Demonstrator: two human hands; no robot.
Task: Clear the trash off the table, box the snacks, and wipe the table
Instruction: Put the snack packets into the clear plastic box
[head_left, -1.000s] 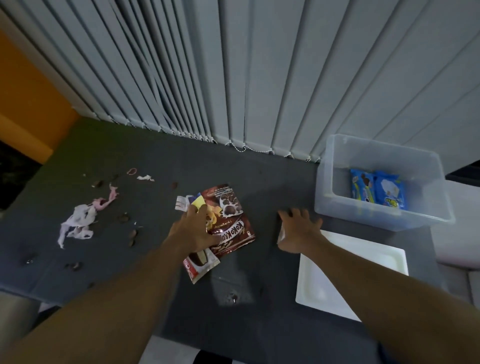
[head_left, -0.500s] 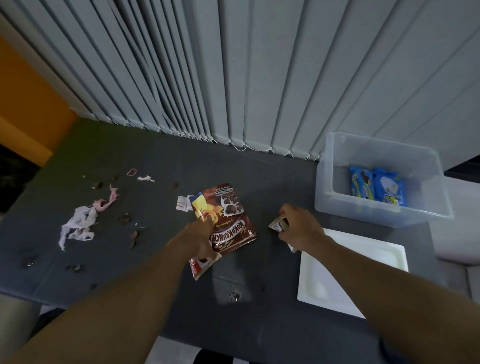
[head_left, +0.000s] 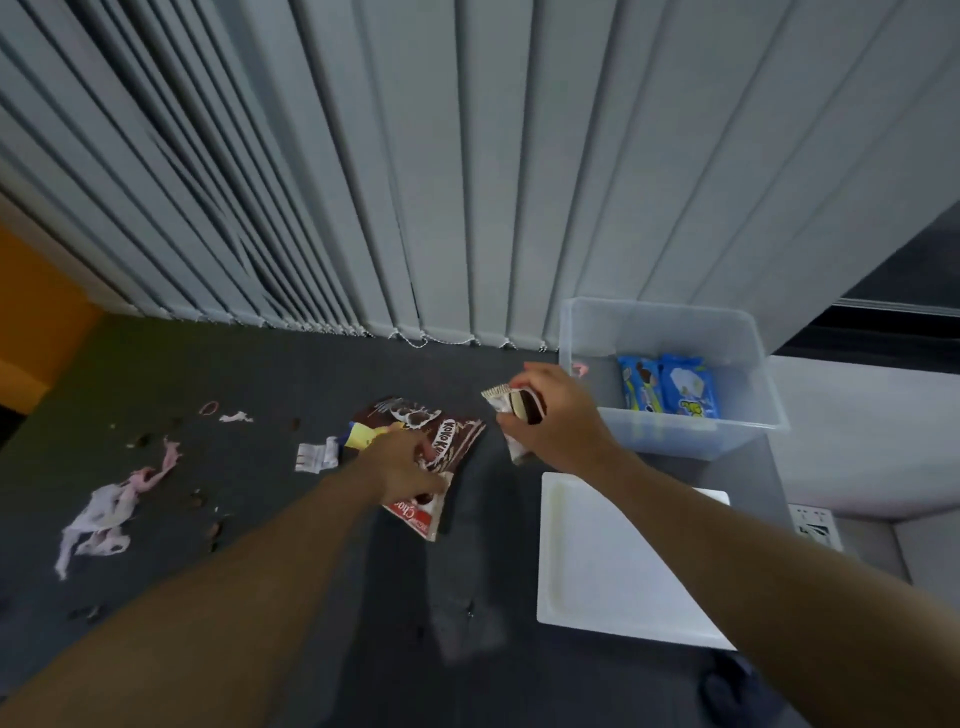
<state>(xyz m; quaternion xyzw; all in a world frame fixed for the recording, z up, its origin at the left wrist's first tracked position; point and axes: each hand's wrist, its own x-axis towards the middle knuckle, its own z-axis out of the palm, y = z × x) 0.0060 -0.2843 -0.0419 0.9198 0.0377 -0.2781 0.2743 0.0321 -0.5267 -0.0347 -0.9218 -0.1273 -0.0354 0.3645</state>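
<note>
Koko Krunch packet (head_left: 451, 434) lies on the dark table (head_left: 260, 366), the left hand (head_left: 408, 467) gripping it with curled fingers. The right hand (head_left: 558, 418) pinches a small white-and-brown snack packet (head_left: 511, 401), raised just beside the clear plastic box (head_left: 691, 439) holding two blue packs (head_left: 688, 387). Torn wrappers (head_left: 106, 514) lie far left.

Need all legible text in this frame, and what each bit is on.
"KoKo Kr", remainder covered by left hand: brown glossy snack packet.
"Cho", remainder hidden: red-and-white packet beneath.
Two blue packets in clear plastic box: print too blurred.
White-and-brown wrapper in right hand: nothing readable.
</note>
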